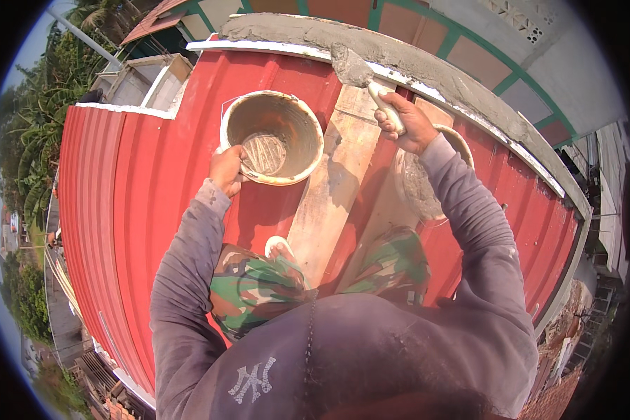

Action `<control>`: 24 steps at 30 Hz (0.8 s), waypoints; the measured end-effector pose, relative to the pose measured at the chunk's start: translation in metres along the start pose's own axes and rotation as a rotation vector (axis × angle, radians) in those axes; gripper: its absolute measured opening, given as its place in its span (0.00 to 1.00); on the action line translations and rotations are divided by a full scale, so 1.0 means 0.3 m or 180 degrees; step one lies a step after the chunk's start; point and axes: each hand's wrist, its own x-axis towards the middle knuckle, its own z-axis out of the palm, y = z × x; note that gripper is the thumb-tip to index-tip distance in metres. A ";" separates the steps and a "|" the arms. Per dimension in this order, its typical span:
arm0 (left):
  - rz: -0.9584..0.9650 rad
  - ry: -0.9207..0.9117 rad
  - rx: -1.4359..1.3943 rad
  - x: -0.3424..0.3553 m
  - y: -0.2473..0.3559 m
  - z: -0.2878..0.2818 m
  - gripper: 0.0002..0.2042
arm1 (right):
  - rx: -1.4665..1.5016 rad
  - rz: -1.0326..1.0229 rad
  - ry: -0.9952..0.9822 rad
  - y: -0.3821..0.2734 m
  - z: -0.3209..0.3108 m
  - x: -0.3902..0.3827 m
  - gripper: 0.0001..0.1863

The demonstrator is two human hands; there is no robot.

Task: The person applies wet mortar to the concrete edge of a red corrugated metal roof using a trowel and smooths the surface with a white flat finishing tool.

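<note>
Trowel point(376, 89), pale-handled, its blade coated in wet grey mortar: held at the near edge of the parapet, blade pointing away from the wearer and overlapping the white edge trim point(259, 47). Whether the blade presses on the mortar there cannot be told.

Right hand point(407, 120): fingers wrapped round the trowel's handle, forearm stretched forward.

Left hand point(228, 169): clasped on the near-left rim of the round mortar bucket point(316, 129), thumb and fingers at its edge.

Round mortar bucket: tilted, mouth turned toward the wearer, walls smeared, a ridged grey-tan patch at the bottom; wire bail visible at the left rim.

Second bucket point(467, 145): below and partly behind the right forearm, holding grey mortar.

Parapet point(290, 31): long, curved by the lens, topped with rough grey mortar, running beyond both hands and down the right side.

Timber planks point(327, 185): two, pale and stained, laid lengthwise on the roof between the buckets and under the second one.

Roof point(147, 203): red ribbed metal sheeting.

Clothing: faded purple-grey sweatshirt point(392, 350), camouflage trousers point(255, 283); one foot point(280, 246) in pale footwear beside the left plank.

Surroundings: building facade point(477, 61) with green-framed panels beyond the parapet; leafy trees point(40, 133) at far left.
</note>
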 end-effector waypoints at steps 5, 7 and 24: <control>0.0264 0.0348 0.0221 -0.066 0.052 0.015 0.09 | -0.3008 -0.0575 0.0681 -0.199 0.015 0.509 0.30; 0.0281 0.0343 0.0187 -0.095 0.079 0.049 0.09 | -0.4815 -0.1252 0.1201 -0.220 -0.069 0.720 0.32; 0.0332 0.0404 0.0015 -0.023 0.049 -0.034 0.17 | -0.1698 -0.0332 0.1275 -0.065 0.061 1.096 0.23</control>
